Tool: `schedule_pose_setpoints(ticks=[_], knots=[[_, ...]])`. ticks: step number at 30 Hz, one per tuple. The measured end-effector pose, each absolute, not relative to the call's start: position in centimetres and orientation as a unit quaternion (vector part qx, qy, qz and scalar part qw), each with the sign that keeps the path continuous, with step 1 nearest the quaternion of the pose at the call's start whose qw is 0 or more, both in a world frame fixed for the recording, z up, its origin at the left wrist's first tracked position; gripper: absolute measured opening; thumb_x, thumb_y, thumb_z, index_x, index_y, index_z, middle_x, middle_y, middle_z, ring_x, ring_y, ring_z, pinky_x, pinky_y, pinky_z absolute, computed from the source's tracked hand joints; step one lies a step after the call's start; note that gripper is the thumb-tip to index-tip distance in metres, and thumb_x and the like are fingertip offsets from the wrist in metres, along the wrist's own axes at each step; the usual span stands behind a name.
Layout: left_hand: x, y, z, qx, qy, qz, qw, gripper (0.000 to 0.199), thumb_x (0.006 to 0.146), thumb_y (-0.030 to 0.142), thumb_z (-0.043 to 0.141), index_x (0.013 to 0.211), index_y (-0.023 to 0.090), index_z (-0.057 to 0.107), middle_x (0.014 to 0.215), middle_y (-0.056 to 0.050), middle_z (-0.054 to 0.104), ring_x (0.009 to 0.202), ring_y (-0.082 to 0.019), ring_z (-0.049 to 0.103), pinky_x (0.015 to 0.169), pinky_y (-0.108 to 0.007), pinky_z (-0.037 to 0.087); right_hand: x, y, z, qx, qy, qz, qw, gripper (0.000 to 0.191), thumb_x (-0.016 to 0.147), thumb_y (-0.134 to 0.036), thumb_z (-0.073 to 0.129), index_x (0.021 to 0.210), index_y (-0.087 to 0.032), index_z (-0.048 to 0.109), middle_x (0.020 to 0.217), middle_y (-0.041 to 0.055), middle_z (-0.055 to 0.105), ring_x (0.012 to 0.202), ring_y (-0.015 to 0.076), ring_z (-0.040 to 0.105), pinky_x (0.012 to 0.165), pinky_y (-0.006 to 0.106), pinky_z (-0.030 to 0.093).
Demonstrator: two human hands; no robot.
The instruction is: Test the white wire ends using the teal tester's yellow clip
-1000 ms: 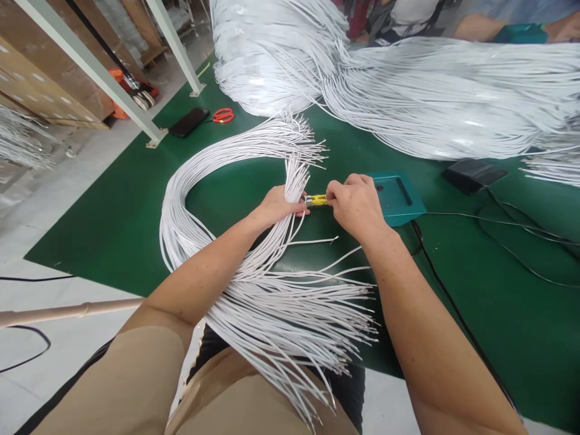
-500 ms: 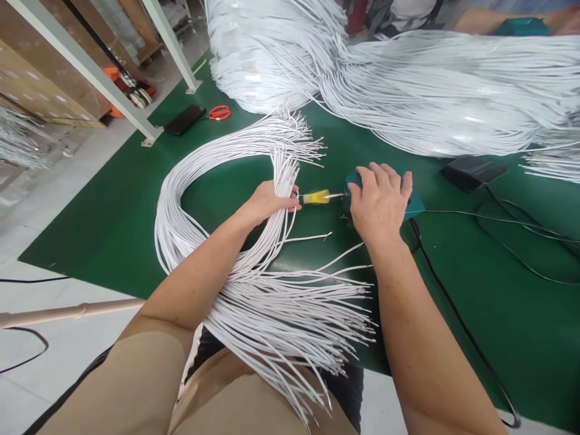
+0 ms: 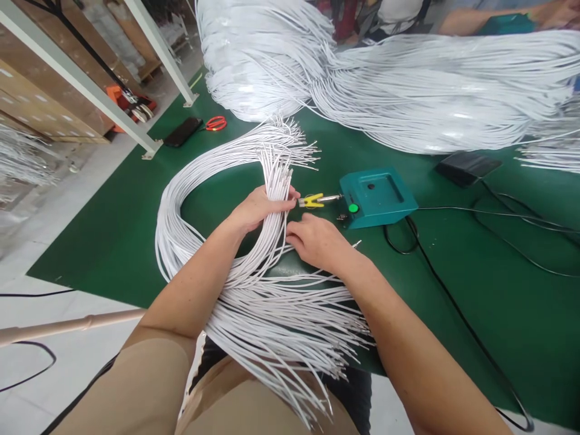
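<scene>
My left hand (image 3: 260,208) is wrapped round one end of a looped bundle of white wires (image 3: 170,223), whose tips stick up above it. Just right of it, my right hand (image 3: 312,241) has its fingers closed at the bundle's edge, pinching a single white wire (image 3: 286,225). Beside both hands, a yellow clip (image 3: 312,200) projects on a metal rod from a teal box (image 3: 371,211) with a green button. The bundle's other loose ends (image 3: 335,338) fan out below my right wrist.
Large piles of white wires (image 3: 435,103) lie across the back of the green table (image 3: 453,254). Red-handled scissors (image 3: 215,123) and a black phone-like object (image 3: 183,132) lie back left, by a metal post (image 3: 154,147). Black cables (image 3: 435,278) run at right. Another person's arm (image 3: 471,23) shows behind.
My right hand has left the top of the teal box and moved left to the wire bundle, closing its fingers there. My left hand keeps its hold on the bundle.
</scene>
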State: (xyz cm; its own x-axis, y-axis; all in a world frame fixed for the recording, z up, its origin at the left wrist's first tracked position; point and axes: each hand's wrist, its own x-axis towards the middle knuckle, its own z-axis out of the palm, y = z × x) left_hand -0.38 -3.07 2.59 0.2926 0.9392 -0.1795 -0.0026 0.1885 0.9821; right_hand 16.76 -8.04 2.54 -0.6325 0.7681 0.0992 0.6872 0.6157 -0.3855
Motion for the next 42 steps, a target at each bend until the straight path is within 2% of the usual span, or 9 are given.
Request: schedule_pose_setpoints(ticks=[2, 5, 9, 13, 17, 21, 25, 32, 42], knots=[[-0.4, -3.1, 2.8, 0.505, 0.464, 0.362, 0.631, 0.041, 0.059, 0.023, 0.083, 0.095, 0.012, 0.066, 0.095, -0.005, 0.070, 0.084, -0.014, 0.064, 0.089, -0.033, 0.049, 17.0, -7.9, 2.4, -0.451, -0.840, 0.283, 0.106, 0.024, 0.091, -0.027, 0.052, 0.072, -0.019, 0.066, 0.073, 0.0076, 0.070, 0.065, 0.0188, 0.062, 0.061, 0.030, 0.046], [-0.2, -3.2, 3.0, 0.469, 0.443, 0.352, 0.678, 0.042, 0.060, 0.020, 0.082, 0.096, 0.013, 0.064, 0.092, -0.004, 0.070, 0.081, -0.014, 0.065, 0.087, -0.035, 0.050, 17.3, -7.4, 1.9, -0.456, -0.725, 0.497, 0.138, 0.028, 0.091, -0.034, 0.052, 0.069, -0.019, 0.061, 0.066, 0.0036, 0.070, 0.053, 0.0137, 0.061, 0.053, 0.024, 0.047], [-0.1, -3.3, 3.1, 0.455, 0.417, 0.351, 0.704, 0.039, 0.058, 0.016, 0.083, 0.090, 0.012, 0.061, 0.092, -0.006, 0.071, 0.090, -0.017, 0.067, 0.091, -0.036, 0.050, 17.1, -6.8, 1.4, -0.471, -0.587, 0.626, 0.201, 0.025, 0.088, -0.033, 0.058, 0.071, -0.017, 0.065, 0.066, 0.0051, 0.071, 0.051, 0.0113, 0.060, 0.049, 0.022, 0.052], [-0.2, -3.3, 2.9, 0.460, 0.428, 0.354, 0.693, 0.043, 0.059, 0.017, 0.082, 0.096, 0.013, 0.060, 0.095, -0.006, 0.071, 0.088, -0.017, 0.067, 0.090, -0.037, 0.050, 17.1, -6.6, 1.6, -0.475, -0.536, 0.641, 0.276, 0.017, 0.083, -0.025, 0.064, 0.070, -0.015, 0.069, 0.071, 0.0060, 0.073, 0.052, 0.0081, 0.059, 0.051, 0.019, 0.054], [-0.4, -3.4, 2.7, 0.508, 0.446, 0.334, 0.657, 0.051, 0.058, 0.018, 0.082, 0.103, 0.013, 0.060, 0.093, -0.006, 0.072, 0.081, -0.016, 0.066, 0.087, -0.036, 0.050, 17.2, -6.6, 1.7, -0.479, -0.531, 0.632, 0.300, 0.014, 0.079, -0.021, 0.067, 0.067, -0.015, 0.069, 0.069, 0.0051, 0.072, 0.053, 0.0077, 0.059, 0.053, 0.018, 0.054], [-0.4, -3.3, 2.7, 0.526, 0.470, 0.310, 0.638, 0.039, 0.060, 0.015, 0.078, 0.097, 0.013, 0.064, 0.088, -0.004, 0.071, 0.079, -0.014, 0.065, 0.083, -0.030, 0.048, 17.5, -6.4, 1.7, -0.495, -0.479, 0.632, 0.354, 0.015, 0.074, -0.026, 0.075, 0.066, -0.015, 0.068, 0.067, 0.0042, 0.071, 0.053, 0.0080, 0.059, 0.052, 0.020, 0.055], [-0.3, -3.5, 3.0, 0.530, 0.485, 0.275, 0.639, 0.024, 0.064, 0.022, 0.076, 0.085, 0.012, 0.067, 0.077, -0.002, 0.068, 0.070, -0.011, 0.060, 0.071, -0.025, 0.046, 17.7, -6.1, 1.8, -0.505, -0.414, 0.636, 0.410, 0.017, 0.070, -0.030, 0.079, 0.075, -0.015, 0.071, 0.070, 0.0040, 0.070, 0.054, 0.0082, 0.059, 0.055, 0.022, 0.057], [0.0, -3.9, 2.8, 0.581, 0.478, 0.284, 0.594, 0.033, 0.054, 0.028, 0.085, 0.074, 0.013, 0.062, 0.073, 0.001, 0.063, 0.070, -0.010, 0.056, 0.067, -0.024, 0.045, 17.7, -6.1, 1.5, -0.468, -0.384, 0.657, 0.449, 0.016, 0.067, -0.029, 0.078, 0.071, -0.015, 0.069, 0.065, 0.0008, 0.066, 0.054, 0.0073, 0.058, 0.059, 0.021, 0.054], [0.2, -4.2, 2.9, 0.570, 0.464, 0.297, 0.610, 0.034, 0.060, 0.025, 0.082, 0.081, 0.012, 0.060, 0.074, -0.002, 0.068, 0.069, -0.014, 0.065, 0.070, -0.030, 0.053, 17.9, -5.8, 1.6, -0.406, -0.352, 0.728, 0.426, 0.023, 0.065, -0.029, 0.075, 0.058, -0.016, 0.058, 0.055, -0.0020, 0.053, 0.053, 0.0089, 0.049, 0.056, 0.024, 0.043]])
